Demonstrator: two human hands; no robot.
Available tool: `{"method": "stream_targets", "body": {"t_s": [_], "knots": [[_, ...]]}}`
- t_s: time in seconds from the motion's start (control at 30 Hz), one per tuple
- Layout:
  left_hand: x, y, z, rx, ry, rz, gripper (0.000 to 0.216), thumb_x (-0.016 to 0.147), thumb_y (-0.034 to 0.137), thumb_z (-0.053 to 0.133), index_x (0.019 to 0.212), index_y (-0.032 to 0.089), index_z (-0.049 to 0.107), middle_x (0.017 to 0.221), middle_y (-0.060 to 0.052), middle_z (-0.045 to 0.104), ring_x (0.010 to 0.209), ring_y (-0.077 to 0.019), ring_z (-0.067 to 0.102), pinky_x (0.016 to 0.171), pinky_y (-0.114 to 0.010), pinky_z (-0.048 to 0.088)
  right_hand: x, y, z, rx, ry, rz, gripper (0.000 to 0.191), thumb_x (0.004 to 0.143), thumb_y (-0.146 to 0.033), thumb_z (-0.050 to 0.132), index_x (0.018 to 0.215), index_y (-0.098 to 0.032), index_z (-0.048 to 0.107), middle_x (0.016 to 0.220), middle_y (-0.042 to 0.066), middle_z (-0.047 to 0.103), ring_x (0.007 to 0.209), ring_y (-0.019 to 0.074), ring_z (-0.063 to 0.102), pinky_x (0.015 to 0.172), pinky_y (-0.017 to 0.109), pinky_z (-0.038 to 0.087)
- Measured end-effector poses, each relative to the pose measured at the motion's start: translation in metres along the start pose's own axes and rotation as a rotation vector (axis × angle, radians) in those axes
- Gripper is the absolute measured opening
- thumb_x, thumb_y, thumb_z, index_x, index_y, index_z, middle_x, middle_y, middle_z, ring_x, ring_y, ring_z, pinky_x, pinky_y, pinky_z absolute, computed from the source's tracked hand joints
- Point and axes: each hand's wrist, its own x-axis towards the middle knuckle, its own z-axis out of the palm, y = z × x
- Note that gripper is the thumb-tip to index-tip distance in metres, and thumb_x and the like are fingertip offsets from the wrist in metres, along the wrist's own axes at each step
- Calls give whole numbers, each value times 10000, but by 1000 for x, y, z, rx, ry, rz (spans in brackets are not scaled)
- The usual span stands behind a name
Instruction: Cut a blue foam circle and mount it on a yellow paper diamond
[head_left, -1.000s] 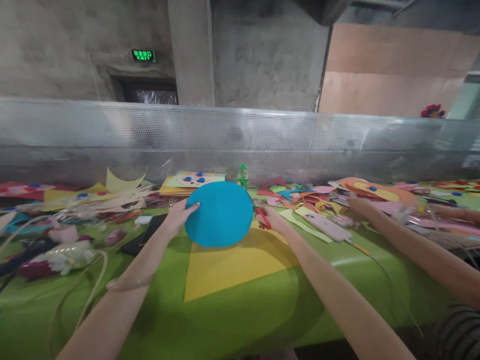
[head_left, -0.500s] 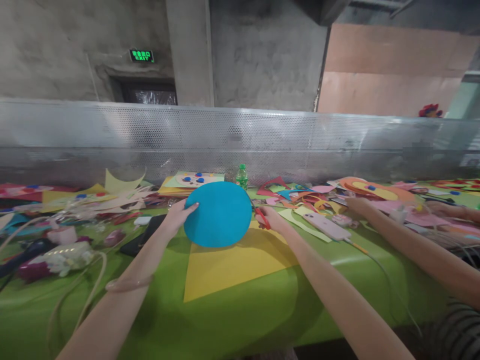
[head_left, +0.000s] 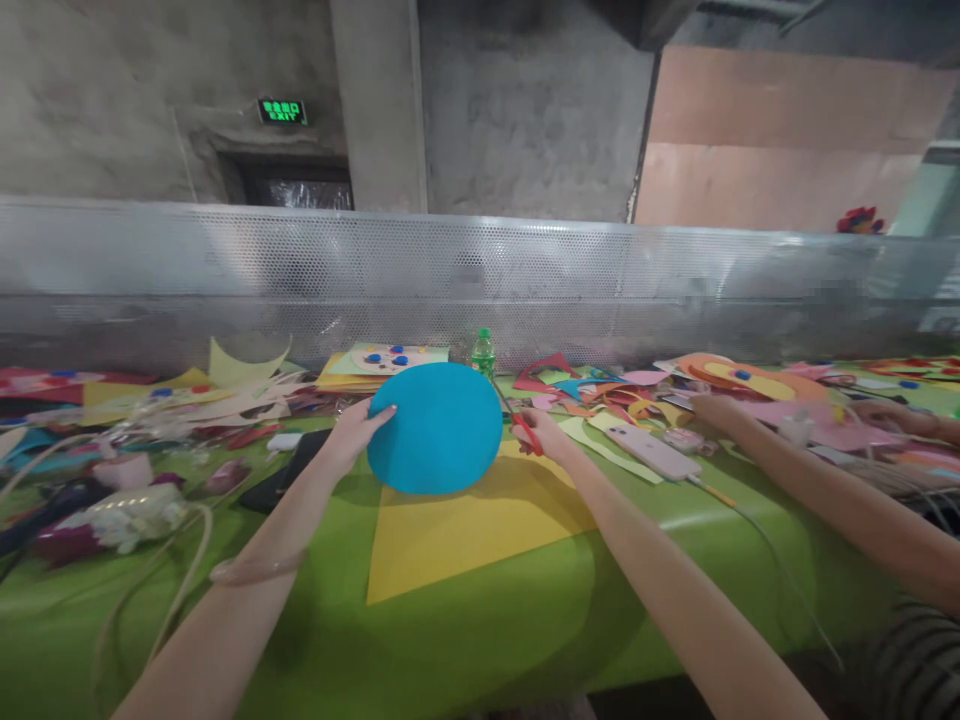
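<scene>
A rounded blue sheet of paper [head_left: 436, 430] is pinched at its left edge by my left hand [head_left: 355, 428], thumb on the near face. My right hand [head_left: 544, 436] is closed round the red handles of a pair of scissors [head_left: 529, 437]. Their blades point up and left, close beside the blue paper's right edge; whether they touch it I cannot tell. Beneath the blue paper, a yellow sheet [head_left: 465, 535] lies on the green table cover [head_left: 330, 640].
A green-capped bottle [head_left: 484, 353] stands behind the blue paper. Right of my hand lie paper scraps [head_left: 600, 385] and a phone [head_left: 654, 452] on a cable. A co-worker's arm [head_left: 810, 470] reaches in from the right. A black pouch [head_left: 289, 475] and cables are at left.
The scissors have tilted slightly in my right hand, with the blades a little more apparent beside the paper's edge. The blue paper and my left hand have hardly moved.
</scene>
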Motion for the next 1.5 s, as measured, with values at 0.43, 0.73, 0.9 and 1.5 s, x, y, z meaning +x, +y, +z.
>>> {"method": "stream_targets", "body": {"t_s": [0.43, 0.73, 0.9, 1.5], "knots": [[0, -1, 1, 3, -35, -3, 504, 653, 519, 657, 1063, 228, 630, 1168, -80, 616, 1011, -300, 589, 817, -409, 490, -2, -3, 0, 8, 19, 6, 130, 621, -239, 519, 655, -183, 407, 525, -63, 414, 424, 69, 457, 387, 183, 353], [-10, 12, 7, -55, -248, -64, 487, 537, 504, 734, 913, 198, 695, 1036, -90, 681, 940, -305, 625, 783, -386, 513, -1, -11, -1, 200, 33, -66, 255, 698, -427, 552, 693, -177, 501, 541, -14, 501, 490, 100, 464, 458, 210, 371], [-14, 16, 8, -81, -343, -91, 497, 527, 493, 743, 921, 193, 693, 988, -90, 696, 899, -307, 640, 768, -395, 520, -3, -21, -2, 302, 12, -83, 334, 683, -504, 587, 689, -178, 517, 594, -9, 503, 540, 102, 458, 511, 225, 371], [-12, 13, 9, -77, -299, 1, 515, 588, 476, 716, 1002, 179, 636, 1059, -105, 665, 930, -284, 626, 763, -379, 520, 13, 1, -11, 352, 204, -125, 286, 593, -389, 649, 721, -180, 504, 591, -35, 473, 526, 93, 444, 509, 224, 371]]}}
